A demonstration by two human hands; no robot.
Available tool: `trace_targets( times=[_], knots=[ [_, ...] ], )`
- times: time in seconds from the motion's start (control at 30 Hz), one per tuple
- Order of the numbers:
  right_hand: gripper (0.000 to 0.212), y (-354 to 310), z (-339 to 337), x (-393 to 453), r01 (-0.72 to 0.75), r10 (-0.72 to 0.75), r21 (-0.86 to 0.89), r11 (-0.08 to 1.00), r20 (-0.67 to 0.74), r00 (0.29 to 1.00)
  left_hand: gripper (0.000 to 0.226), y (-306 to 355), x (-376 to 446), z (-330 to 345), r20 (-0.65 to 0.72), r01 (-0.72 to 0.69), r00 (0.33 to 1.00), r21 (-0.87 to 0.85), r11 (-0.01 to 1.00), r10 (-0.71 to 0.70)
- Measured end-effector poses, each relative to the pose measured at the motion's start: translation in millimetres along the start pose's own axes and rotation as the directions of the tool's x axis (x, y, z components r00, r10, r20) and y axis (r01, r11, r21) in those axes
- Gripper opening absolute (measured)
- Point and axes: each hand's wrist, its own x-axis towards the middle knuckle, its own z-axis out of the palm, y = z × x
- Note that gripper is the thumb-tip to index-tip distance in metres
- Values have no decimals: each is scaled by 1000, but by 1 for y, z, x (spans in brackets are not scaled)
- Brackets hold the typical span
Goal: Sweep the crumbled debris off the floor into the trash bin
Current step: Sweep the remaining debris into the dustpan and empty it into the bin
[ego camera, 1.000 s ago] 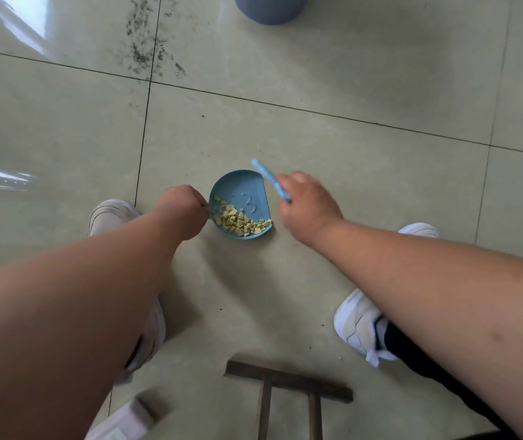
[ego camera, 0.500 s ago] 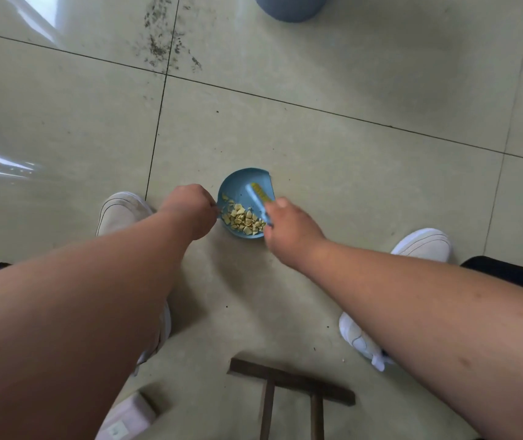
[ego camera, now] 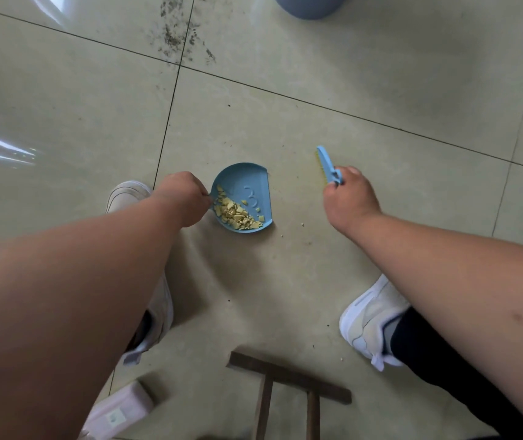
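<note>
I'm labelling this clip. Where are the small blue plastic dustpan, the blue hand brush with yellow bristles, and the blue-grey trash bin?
Small blue plastic dustpan (ego camera: 250, 185): head view, bare inner floor of the pan.
Blue hand brush with yellow bristles (ego camera: 326, 162): head view, blue back of the head.
Blue-grey trash bin (ego camera: 309, 4): head view, lower wall at top edge.

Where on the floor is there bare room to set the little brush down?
Bare tile lies between the dustpan and the right hand, apart from one stray crumb, and ahead of both up to the bin. Nearer the body it is crowded: shoes and a wooden frame. The left hand holds the dustpan.
</note>
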Motion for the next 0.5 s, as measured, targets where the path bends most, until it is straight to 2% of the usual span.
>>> trace_targets(
  times=[0.1,0.17,0.33,0.43,0.5],
  knots=[
    [29,9,5,-9,89,-70,-196,976,103,992,29,-4,-2,2,15,11,1000,2,1000,-12],
    [34,3,17,-21,118,-80,-236,965,163,983,29,-5,-3,5,17,16,1000,-10,1000,-15],
    [31,-36,50,-52,142,-108,-107,984,277,955,29,-4,-6,10,32,22,999,-59,998,-20],
    [11,-62,61,-61,175,-177,38,984,349,920,27,-6,-7,10,60,23,998,-101,995,-17],
    [8,-74,60,-59,181,-206,102,978,363,909,24,-12,-7,8,78,29,997,-133,991,-19]
  ],
)
